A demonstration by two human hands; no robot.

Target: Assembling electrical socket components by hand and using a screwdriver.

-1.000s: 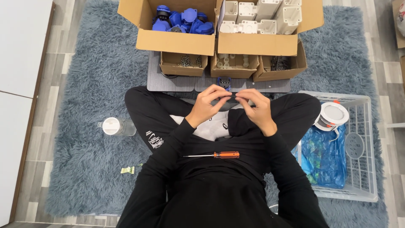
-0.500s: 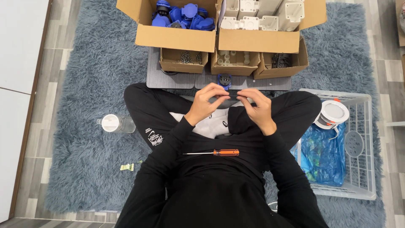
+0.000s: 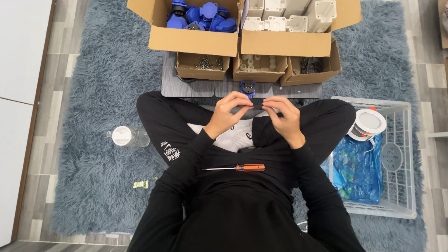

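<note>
I sit cross-legged on a shaggy grey rug. My left hand and my right hand meet over my lap, their fingertips pinching a small dark part between them; the fingers hide most of it. Just beyond the fingertips a small blue round part sits on a grey board. An orange-handled screwdriver lies across my lap, below both hands.
Beyond the board stand open cardboard boxes: blue parts, white plastic parts, and three small boxes of screws and bits. A white wire basket with a blue bag and a white round fixture is at right. A plastic bottle lies left.
My hands have stayed together over my lap, with only slight finger shifts on the small part. The view has tilted a little.
</note>
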